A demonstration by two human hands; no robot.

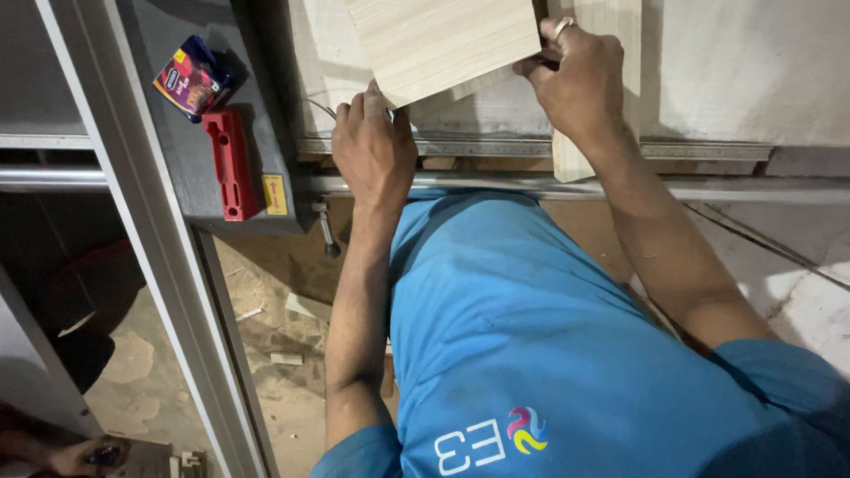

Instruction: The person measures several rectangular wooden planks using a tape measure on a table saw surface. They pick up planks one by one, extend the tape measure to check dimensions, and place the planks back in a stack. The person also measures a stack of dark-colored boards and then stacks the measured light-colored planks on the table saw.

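Nearest, a blue shirt (531,336) fills the lower frame and hides the floor beneath it; sawdust and wood scraps (292,336) show only to its left. A metal rail (753,188) runs across behind both forearms. The left hand (374,146) lies knuckles up with fingers bent, its fingertips hidden under the near corner of a pale wooden board (443,40), so its grip cannot be told. The right hand (575,75), wearing 1 ring, pinches the board's right edge. The board lies on the desk (744,71), its far part cut off by the frame. Left, a red block (230,164) and a small packet (190,78) rest on a grey surface (190,168).
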